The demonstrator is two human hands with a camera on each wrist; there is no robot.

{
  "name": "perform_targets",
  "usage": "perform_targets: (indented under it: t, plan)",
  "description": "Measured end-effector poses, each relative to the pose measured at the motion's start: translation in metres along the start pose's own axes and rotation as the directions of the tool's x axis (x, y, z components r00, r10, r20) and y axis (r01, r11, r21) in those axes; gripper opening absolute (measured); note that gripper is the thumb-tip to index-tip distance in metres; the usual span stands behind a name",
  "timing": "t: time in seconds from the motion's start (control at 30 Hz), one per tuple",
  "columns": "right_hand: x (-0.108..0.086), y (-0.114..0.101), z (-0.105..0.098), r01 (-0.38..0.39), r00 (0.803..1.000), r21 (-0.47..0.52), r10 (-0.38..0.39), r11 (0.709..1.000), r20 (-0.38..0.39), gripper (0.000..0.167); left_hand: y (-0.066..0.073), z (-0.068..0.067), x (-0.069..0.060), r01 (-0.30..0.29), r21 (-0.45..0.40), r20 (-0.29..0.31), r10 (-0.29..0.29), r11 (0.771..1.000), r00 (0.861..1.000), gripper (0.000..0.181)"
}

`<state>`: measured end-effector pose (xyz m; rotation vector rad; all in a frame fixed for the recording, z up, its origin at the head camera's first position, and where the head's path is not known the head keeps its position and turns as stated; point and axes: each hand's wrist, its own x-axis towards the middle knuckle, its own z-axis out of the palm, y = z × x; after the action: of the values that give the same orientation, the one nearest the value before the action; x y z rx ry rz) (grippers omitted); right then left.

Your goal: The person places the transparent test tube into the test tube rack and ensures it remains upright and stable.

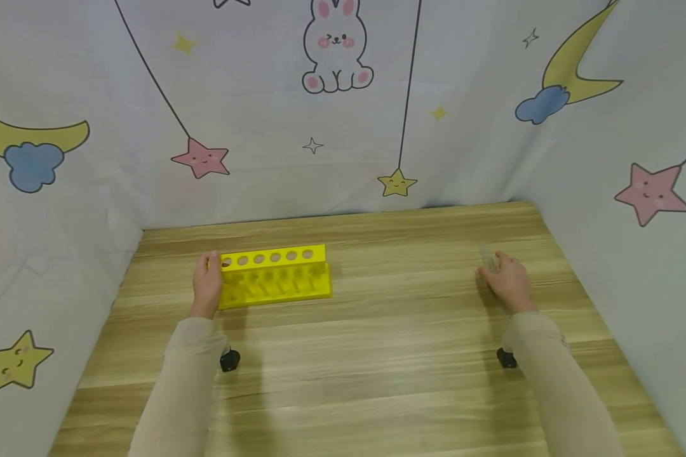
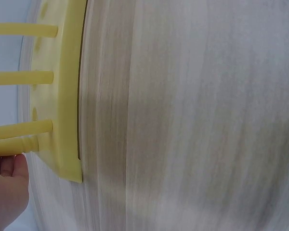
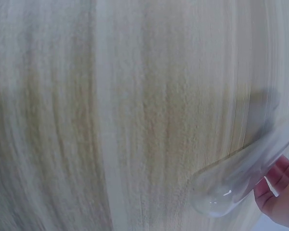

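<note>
A yellow test tube rack (image 1: 275, 270) stands on the left part of the table, a row of round holes along its top. My left hand (image 1: 208, 287) grips its left end; in the left wrist view the fingertips (image 2: 20, 166) lie against the end post, and the rack's pegs show beside it. Over on the right, my right hand (image 1: 510, 282) holds a clear test tube (image 3: 231, 180) between thumb and fingers. The tube is tilted, its rounded end toward the wrist. From the head view it is faint and partly hidden by the hand.
The wood-grain table (image 1: 366, 355) extends between the two arms. White cloth (image 1: 251, 108) printed with stars, moons and a rabbit hangs at the back and both sides. A small black device is at each wrist, the left one (image 1: 230, 360) and the right one (image 1: 506, 358).
</note>
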<state>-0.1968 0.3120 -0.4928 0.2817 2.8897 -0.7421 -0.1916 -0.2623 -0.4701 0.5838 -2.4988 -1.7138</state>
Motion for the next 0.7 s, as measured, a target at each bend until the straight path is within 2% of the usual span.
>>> perform_targets:
  t: [0.3,0.7]
  plan:
    - [-0.0006,0.0023,0.0006,-0.008,1.0,-0.003,0.008,1.0,-0.009,0.065,0.0004,0.0004,0.0002,0.013,-0.005,-0.007,-0.013,1.0,1.0,0.058]
    - [-0.0006,0.0053,0.0023,-0.025,0.999,0.003,0.025,1.0,0.032,0.067,0.0006,-0.0001,-0.0002,0.013,-0.011,-0.003,-0.013,1.0,1.0,0.059]
